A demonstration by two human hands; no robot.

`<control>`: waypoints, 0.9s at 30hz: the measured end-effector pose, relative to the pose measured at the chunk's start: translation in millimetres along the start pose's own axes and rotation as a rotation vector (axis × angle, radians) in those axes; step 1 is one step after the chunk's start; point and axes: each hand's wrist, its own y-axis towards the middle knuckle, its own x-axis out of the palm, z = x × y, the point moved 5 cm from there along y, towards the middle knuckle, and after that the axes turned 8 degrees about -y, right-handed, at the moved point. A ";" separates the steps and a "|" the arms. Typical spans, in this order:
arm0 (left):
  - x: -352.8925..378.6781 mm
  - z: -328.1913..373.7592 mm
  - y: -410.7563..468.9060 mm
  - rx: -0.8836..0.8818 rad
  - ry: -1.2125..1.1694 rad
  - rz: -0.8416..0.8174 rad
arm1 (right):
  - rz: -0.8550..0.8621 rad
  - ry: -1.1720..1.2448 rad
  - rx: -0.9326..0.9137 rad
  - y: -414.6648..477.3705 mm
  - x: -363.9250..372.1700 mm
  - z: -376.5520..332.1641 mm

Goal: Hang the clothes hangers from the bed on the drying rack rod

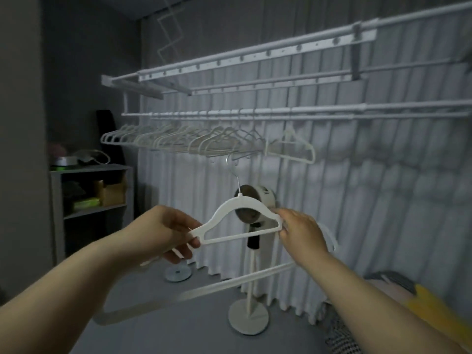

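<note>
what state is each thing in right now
hanger: off the rod, held roughly level below it
left hand: pinches the hanger's left end
right hand: grips its right end
rod: hangers along its left part
hung hangers: hooked on the rod
curtain: drawn shut

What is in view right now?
held hanger: one, white, between both hands, below the rod
hung hangers: many, white, crowded on the rod's left part
drying rack rod: one of several, white, overhead
blurred hanger: at least one, white, under the hands
standing fan: one, white, behind the held hanger
shelf unit: one, grey, at left
curtain: one, white, behind the rack
left hand: grips held hanger's left end
right hand: pinches its right end
</note>
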 end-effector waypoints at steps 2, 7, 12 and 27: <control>19.0 9.9 25.3 0.030 0.059 -0.063 | -0.096 -0.065 0.058 5.6 0.0 30.8; 61.5 51.6 95.6 0.175 0.260 -0.199 | -0.093 -0.221 0.099 43.9 6.7 92.7; 91.5 92.4 174.9 0.340 0.274 -0.230 | -0.001 -0.266 0.199 110.8 11.9 149.1; 205.0 184.9 313.5 0.511 0.276 -0.195 | 0.021 -0.470 0.211 206.8 -41.4 318.4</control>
